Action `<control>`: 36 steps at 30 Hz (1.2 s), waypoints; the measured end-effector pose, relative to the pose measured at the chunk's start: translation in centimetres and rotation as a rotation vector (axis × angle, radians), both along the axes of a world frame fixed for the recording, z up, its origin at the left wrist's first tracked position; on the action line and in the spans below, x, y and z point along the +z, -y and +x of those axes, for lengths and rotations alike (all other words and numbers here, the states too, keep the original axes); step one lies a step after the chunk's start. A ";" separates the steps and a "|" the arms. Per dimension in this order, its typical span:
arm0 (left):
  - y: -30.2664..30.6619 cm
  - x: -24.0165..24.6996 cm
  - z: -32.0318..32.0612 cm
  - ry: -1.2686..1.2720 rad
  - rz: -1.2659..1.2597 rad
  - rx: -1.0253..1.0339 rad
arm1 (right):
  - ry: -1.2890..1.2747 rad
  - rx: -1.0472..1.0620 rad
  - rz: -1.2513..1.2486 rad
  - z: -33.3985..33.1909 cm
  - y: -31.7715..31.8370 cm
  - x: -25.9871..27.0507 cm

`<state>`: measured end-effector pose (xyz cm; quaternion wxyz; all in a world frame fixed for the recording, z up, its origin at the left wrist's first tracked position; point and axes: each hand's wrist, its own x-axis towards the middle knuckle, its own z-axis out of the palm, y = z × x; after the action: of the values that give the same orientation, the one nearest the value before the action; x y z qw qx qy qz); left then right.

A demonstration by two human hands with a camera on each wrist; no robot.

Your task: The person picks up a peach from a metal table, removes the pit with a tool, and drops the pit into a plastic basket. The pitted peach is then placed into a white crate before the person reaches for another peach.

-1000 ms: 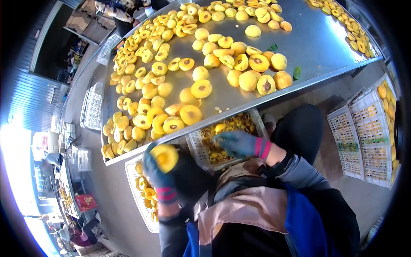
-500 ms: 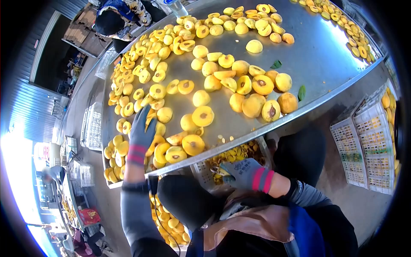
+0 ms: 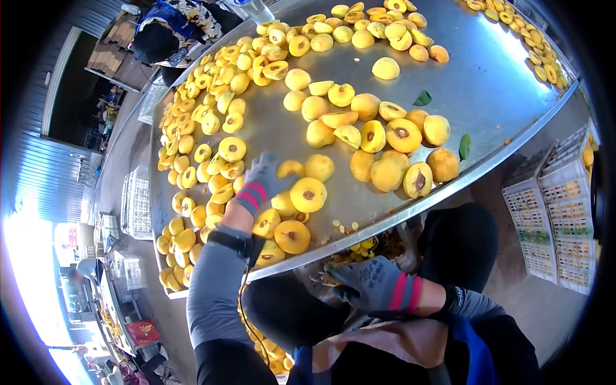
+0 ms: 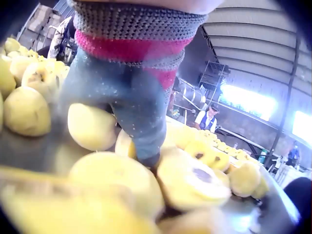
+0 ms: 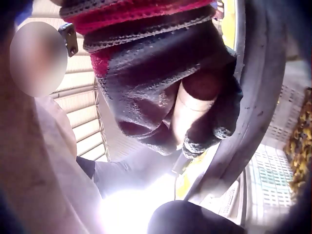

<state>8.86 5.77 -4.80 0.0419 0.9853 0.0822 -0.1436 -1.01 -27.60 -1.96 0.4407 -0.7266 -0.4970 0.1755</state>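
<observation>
Over the metal table (image 3: pixel 359 208), my gloved left hand (image 3: pixel 262 181) has a yellow fruit half (image 3: pixel 290 169) between thumb and fingers, blurred in the head view. In the left wrist view, the hand (image 4: pixel 117 97) points down among fruit halves, one pale yellow piece (image 4: pixel 91 127) against its palm side. My right hand (image 3: pixel 372 282) is low in front of the table edge, above my lap. It curls round a pale, cylindrical handle (image 5: pixel 189 111) in the right wrist view; the handle's far end is hidden.
Many fruit halves (image 3: pixel 232 149) cover the table's left and back. Under its front edge are a crate of scraps (image 3: pixel 401 253) and fruit beside my leg. Stacked white crates (image 3: pixel 529 208) stand right. Another person (image 3: pixel 157 42) is at the far left corner.
My left hand has moved right across the table from the left-hand fruit, a fruit half now at its fingers. My right hand stays low near the table edge. The head view has shifted slightly.
</observation>
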 end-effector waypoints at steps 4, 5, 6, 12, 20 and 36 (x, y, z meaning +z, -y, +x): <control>2.3 1.6 -3.9 0.510 -0.079 -0.171 | -0.110 -0.105 0.100 0.1 0.4 0.8; 3.5 3.0 -5.0 0.702 -0.153 -0.170 | -0.139 -0.166 0.175 0.2 0.4 0.7; 4.8 4.5 -6.4 0.612 -0.476 0.011 | -0.163 -0.227 0.255 0.4 0.4 0.8; 14.6 9.1 -13.2 0.388 -1.595 0.553 | -0.002 -0.362 0.396 0.8 -0.8 0.6; 17.0 4.4 -16.3 0.762 -1.343 0.359 | -0.107 -0.380 0.496 -1.3 -1.0 0.6; 16.3 4.3 -16.6 0.695 -1.280 0.301 | 0.199 -0.360 0.429 -0.9 -0.2 -0.9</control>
<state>-7.77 -10.49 -0.45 0.6505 0.7350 0.0986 0.1641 -1.91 -27.43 -2.88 0.5576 -0.7068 -0.4266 -0.0867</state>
